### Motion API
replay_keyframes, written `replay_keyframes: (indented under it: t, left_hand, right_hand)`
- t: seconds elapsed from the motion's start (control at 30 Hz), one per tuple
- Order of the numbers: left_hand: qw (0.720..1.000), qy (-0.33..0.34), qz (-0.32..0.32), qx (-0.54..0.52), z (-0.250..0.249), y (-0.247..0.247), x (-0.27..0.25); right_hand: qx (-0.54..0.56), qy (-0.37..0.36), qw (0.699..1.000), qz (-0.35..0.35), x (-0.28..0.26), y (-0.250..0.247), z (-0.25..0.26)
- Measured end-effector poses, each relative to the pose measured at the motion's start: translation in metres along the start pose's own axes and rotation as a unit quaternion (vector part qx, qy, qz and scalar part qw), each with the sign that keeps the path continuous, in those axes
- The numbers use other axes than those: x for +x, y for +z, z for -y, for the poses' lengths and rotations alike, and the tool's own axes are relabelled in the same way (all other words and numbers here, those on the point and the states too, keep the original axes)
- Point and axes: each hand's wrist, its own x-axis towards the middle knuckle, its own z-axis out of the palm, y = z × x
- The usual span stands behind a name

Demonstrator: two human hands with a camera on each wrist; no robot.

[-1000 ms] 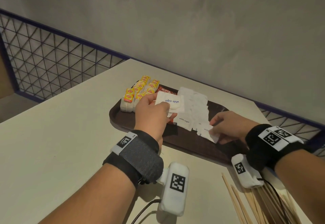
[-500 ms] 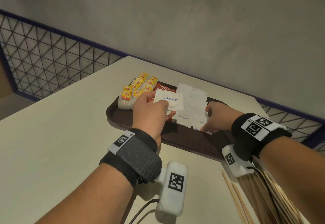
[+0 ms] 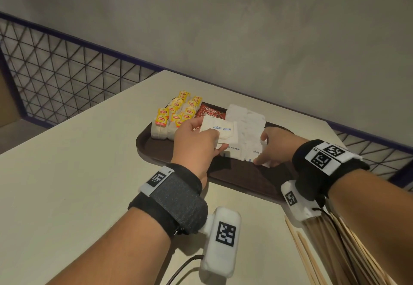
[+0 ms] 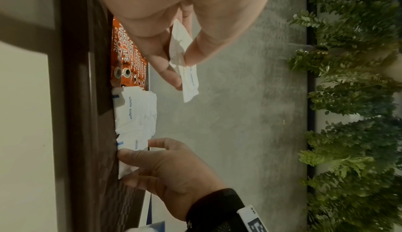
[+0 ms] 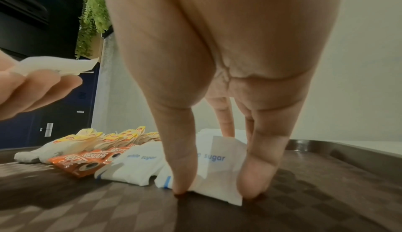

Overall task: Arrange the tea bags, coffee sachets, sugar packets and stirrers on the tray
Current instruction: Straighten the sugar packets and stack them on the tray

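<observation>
Stirrers (image 3: pixel 330 251) in head view only

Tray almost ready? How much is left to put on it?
Done: tea bags and coffee sachets sit in rows on the tray, with rows of sugar packets beside them. In hand: the left hand holds a sugar packet above the tray, while the right hand sets another down. Left: the stirrers lie on the table.
</observation>
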Motion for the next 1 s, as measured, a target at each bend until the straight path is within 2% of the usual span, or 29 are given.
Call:
replay_keyframes:
  t: [0.3,0.43,0.53,0.67,0.73,0.8,0.87,1.0]
  left_hand:
    - [0.999,-0.031,0.008,0.008,-0.004,-0.002,0.000]
    - [0.999,-0.040,0.024,0.024,-0.002,0.000,-0.001]
    - [0.998,-0.037,0.031,0.036,-0.002,0.002,-0.005]
    - [0.997,-0.043,0.037,0.043,-0.004,0.003,-0.008]
    - [0.997,-0.044,0.037,0.043,-0.005,0.002,-0.007]
    - [0.997,-0.045,0.038,0.040,-0.006,0.001,-0.008]
    - [0.998,-0.047,0.031,0.028,-0.008,0.001,-0.007]
    - [0.999,-0.015,-0.004,-0.050,-0.020,-0.004,-0.003]
  right_hand:
    - [0.019,0.005,1.000,-0.006,0.001,-0.004,-0.009]
    - [-0.006,-0.023,0.996,-0.085,-0.002,-0.018,-0.008]
    - [0.083,-0.074,0.985,-0.134,-0.015,-0.029,0.007]
    - [0.243,-0.159,0.953,-0.081,-0.044,-0.039,0.040]
    - [0.225,-0.192,0.954,-0.054,-0.052,-0.041,0.051]
    - [0.155,-0.210,0.965,-0.037,-0.055,-0.038,0.056]
    - [0.117,-0.208,0.970,-0.046,-0.054,-0.034,0.057]
    - [0.233,-0.184,0.952,-0.081,-0.050,-0.036,0.051]
